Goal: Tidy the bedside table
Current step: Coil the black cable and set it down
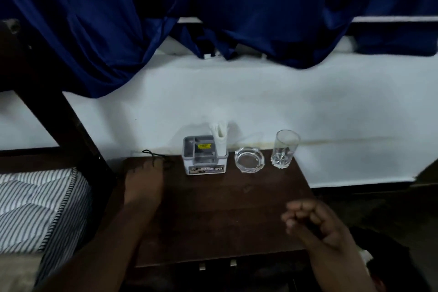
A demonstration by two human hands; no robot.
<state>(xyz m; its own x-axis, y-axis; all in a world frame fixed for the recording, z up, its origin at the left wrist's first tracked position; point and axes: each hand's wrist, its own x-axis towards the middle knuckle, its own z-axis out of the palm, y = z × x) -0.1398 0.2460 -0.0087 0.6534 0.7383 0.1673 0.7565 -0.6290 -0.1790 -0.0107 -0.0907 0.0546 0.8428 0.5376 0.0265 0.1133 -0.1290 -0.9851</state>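
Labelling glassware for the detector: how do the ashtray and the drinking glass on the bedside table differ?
The ashtray is low and wide with a thick notched rim; the drinking glass is tall and narrow with a thin rim and cut pattern at its base. The glass stands at the table's right edge, the ashtray just left of it. Both are clear, upright and look empty.

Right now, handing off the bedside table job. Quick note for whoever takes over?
Left hand: resting at the table's back left corner, on or beside a dark cord; whether it grips the cord I cannot tell.
Right hand: loosely curled above the table's front right, holding nothing visible.
Along the back edge of the bedside table, left to right: organizer box, glass ashtray, tumbler, upright and apart.
Done: these three stand in a row.
Left: probably the cord.
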